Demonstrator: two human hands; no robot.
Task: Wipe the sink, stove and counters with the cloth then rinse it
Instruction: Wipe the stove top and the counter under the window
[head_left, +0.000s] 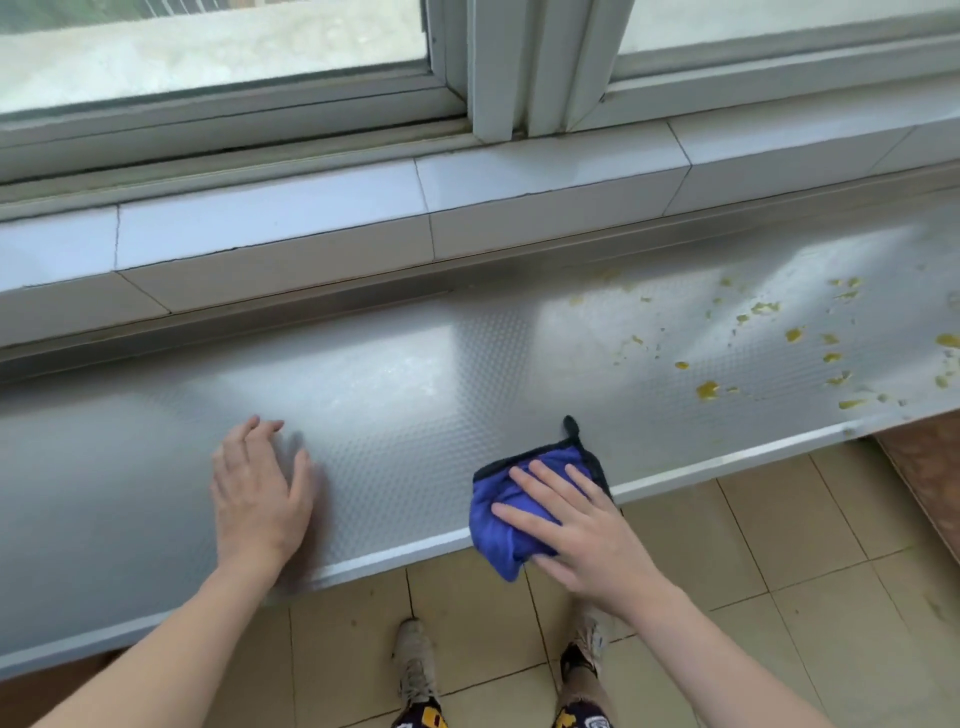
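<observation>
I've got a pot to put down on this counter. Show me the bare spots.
The counter is bare between the left hand and the blue cloth under the right hand, back to the tiled sill. Left of the left hand is also bare. Avoid the right end: yellow food bits are scattered there.

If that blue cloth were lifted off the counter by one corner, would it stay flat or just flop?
Most likely flop: the blue cloth already lies bunched in soft folds under the right hand, and part of it droops over the counter edge. It probably weighs little, being thin. Pushed, it should slide fairly easily across the smooth, dimpled surface.
</observation>
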